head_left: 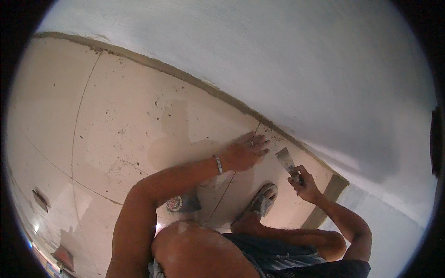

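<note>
My right hand [305,184] is closed round the handle of a putty knife [285,160], its grey, smeared blade pointing up and left toward the wall's foot. My left hand [244,152] is stretched low over the floor tiles, palm down with fingers extended, and holds nothing; whether it touches the tile I cannot tell. Just beyond its fingertips, dark crumbs [273,135] lie beside a strip of grey-brown mortar [218,94]. That strip runs along the joint between floor and wall.
The pale wall [296,60] rises beyond the beige tiles [116,97], which carry scattered crumbs. My sandalled foot [257,204] stands below the hands. A dark printed object [183,204] sits under my left forearm. At far left lie a dark flat piece [41,200] and a reddish one [63,257].
</note>
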Available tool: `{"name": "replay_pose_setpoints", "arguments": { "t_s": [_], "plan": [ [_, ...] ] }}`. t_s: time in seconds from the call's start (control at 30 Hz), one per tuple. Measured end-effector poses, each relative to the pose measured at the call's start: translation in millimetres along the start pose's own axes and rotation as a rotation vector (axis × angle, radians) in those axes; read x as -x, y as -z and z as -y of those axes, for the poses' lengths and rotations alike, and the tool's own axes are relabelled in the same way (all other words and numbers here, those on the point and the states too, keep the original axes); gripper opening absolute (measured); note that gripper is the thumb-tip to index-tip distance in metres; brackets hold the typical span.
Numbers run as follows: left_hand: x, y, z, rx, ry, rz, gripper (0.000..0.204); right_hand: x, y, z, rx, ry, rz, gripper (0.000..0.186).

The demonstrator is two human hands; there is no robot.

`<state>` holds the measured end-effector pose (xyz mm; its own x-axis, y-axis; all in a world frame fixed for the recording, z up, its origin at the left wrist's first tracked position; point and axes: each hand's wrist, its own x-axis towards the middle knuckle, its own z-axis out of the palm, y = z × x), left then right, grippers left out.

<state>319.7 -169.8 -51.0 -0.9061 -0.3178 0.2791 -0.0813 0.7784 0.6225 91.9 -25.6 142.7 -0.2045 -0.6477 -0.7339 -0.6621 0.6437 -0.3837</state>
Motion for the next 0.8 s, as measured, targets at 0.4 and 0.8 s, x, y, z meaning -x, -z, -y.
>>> {"name": "replay_pose_setpoints", "arguments": {
  "t_s": [0.4,0.8],
  "plan": [
    [204.1,212.7,146.9,-0.605,0.912,-0.454,0.049,-85.6,-54.7,69.3,-0.085,0.335,-0.035,0.064],
    [40.5,73.6,48.0,0.986,1.048,0.006,0.034,-95.9,-170.1,176.6,-1.397,-0.250,-0.155,0.029]
  ]
}}
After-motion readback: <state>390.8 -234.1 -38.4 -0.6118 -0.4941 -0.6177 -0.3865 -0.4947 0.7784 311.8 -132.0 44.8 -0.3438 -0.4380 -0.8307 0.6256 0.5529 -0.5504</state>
